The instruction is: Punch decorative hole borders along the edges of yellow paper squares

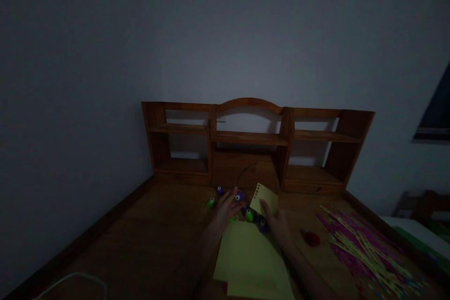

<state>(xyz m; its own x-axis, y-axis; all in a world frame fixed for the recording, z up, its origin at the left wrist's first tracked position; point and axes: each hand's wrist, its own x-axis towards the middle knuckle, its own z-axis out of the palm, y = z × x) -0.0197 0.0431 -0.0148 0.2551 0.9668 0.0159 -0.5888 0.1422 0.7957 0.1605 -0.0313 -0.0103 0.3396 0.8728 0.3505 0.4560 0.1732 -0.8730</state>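
Observation:
My left hand (pixel 225 207) is closed around a small purple toy with a white eye (pixel 239 196), held up at the fingertips. In my right hand (pixel 276 221) is a yellow paper card (pixel 264 198) with a row of punched holes down its left edge, the thumb lying on its face. Below and between the hands sit a green eyed toy (pixel 249 215) and a dark purple one (pixel 262 226). Left of my left hand are another green toy (pixel 211 203) and a purple one (pixel 220 190). Sheets of yellow paper (pixel 251 258) lie overlapped in front of me.
A wooden shelf unit (pixel 249 138) stands along the desk's back, against the wall. To the right lie a red round object (pixel 312 238) and a pile of yellow and pink strips (pixel 365 248). A white cord (pixel 79 273) curves at the front left. The room is dim.

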